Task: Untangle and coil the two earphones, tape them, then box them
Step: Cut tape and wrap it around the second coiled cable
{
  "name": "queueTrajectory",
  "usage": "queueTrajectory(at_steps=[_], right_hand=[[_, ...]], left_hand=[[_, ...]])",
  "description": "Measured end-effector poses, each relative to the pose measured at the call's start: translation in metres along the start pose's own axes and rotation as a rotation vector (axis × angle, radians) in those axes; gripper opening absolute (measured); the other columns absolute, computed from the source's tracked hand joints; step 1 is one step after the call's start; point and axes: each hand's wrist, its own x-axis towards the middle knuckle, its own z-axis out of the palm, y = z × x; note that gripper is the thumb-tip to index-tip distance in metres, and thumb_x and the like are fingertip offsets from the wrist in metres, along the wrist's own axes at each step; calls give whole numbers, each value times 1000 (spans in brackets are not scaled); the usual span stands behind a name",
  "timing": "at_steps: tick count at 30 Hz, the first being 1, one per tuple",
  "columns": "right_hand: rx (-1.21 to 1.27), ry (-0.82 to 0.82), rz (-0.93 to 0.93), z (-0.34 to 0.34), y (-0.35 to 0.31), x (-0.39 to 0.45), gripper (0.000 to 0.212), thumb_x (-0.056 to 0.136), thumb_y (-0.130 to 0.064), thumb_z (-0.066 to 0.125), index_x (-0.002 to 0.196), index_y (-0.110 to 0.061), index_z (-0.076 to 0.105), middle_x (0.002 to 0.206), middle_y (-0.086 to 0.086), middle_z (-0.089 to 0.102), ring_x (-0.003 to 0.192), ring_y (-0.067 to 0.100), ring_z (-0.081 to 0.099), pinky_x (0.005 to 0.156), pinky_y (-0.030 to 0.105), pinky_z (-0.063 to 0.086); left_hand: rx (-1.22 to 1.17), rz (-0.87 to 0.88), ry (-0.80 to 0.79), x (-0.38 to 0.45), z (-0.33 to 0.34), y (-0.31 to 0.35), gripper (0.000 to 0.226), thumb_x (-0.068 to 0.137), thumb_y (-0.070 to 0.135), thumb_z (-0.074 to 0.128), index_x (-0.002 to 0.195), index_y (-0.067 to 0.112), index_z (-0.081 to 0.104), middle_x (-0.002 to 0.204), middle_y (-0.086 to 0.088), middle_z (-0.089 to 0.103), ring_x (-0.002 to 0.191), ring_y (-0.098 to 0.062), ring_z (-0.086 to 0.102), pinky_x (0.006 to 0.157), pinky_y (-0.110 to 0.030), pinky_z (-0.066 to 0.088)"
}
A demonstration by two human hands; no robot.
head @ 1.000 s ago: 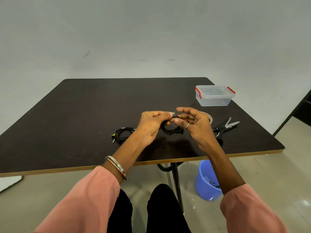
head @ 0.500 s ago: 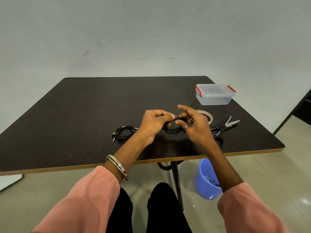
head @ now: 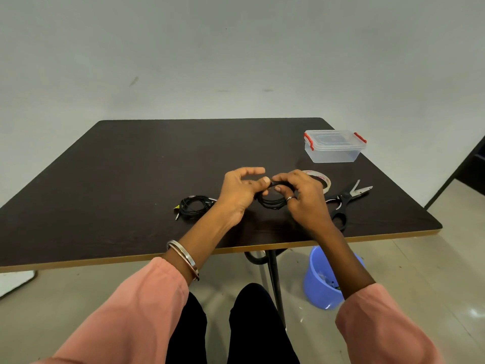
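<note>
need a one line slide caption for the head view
Both hands, left hand and right hand, pinch a coiled earphone above the table.

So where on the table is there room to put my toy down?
The table's far left half, behind the earphone coil, is bare. The right side is crowded: box, tape roll, scissors.

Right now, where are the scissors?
In the head view, the scissors lie on the table at the right, just beyond the right hand, beside the tape roll and nearer than the plastic box.
</note>
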Motion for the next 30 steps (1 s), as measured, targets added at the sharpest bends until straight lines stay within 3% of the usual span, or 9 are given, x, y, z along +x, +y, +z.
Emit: queueTrajectory(at_steps=[2,5,8,12,17,23,30], right_hand=[[-6,-41,58,1,0,2,22,84,7,61,101,-6,66,96,7,62,91,17,59,83,28,51],[-68,-118,131,2,0,5,34,78,14,55,98,-13,58,99,2,53,97,21,55,88,51,47],[-113,-148,173,2,0,6,32,81,11,55,97,-16,54,103,6,54,101,24,53,92,52,44],[-60,-107,134,2,4,3,26,87,2,57,109,-11,59,104,5,57,101,23,55,91,53,45],[-26,-118,81,-4,6,0,57,86,-2,60,140,-9,41,96,-7,55,97,18,56,93,55,44],[-25,-13,78,-1,2,0,63,81,-1,59,140,-7,38,88,-6,56,86,18,57,85,56,46],[-154,91,-15,4,-2,-3,57,85,-4,55,139,-6,38,89,5,57,78,20,56,72,50,51]], left_hand=[[114,119,-34,-1,-1,-2,27,84,3,69,108,15,67,76,-8,70,72,-14,67,80,-28,54],[348,318,-71,-3,0,-2,27,80,4,73,106,11,71,86,-2,73,82,-8,68,83,-21,54],[609,513,-46,-6,4,0,30,77,9,76,107,8,72,98,-4,73,86,-3,64,77,-4,47],[722,691,60,-5,6,-3,15,81,13,73,96,9,76,85,-4,75,74,-4,64,71,-12,50],[611,529,89,-3,7,-5,9,84,16,71,87,11,78,76,0,74,66,-7,66,65,-16,52],[317,220,24,-3,10,-5,7,84,12,70,82,8,76,74,-4,74,66,-14,66,70,-27,57],[41,-59,-16,-5,13,0,20,85,22,71,84,2,73,82,-13,74,54,-8,52,59,-26,42]])
